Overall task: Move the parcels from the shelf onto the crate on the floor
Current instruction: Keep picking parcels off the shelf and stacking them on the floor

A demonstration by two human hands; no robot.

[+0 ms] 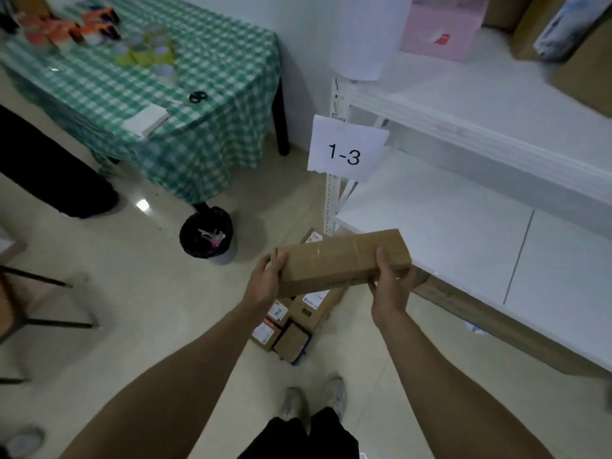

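A long brown cardboard parcel is held level in the air in front of the white shelf. My left hand grips its left end and my right hand grips its right end. Directly below it, several cardboard parcels lie packed together on the floor; a blue edge of the crate shows under them, the rest of it hidden. The shelf board beside the parcel is bare and carries a paper sign reading 1-3.
A black waste bin stands on the floor left of the parcels. A table with a green checked cloth holds tape rolls and scissors. Brown boxes and a pink packet sit on the upper shelf. A chair frame stands at left.
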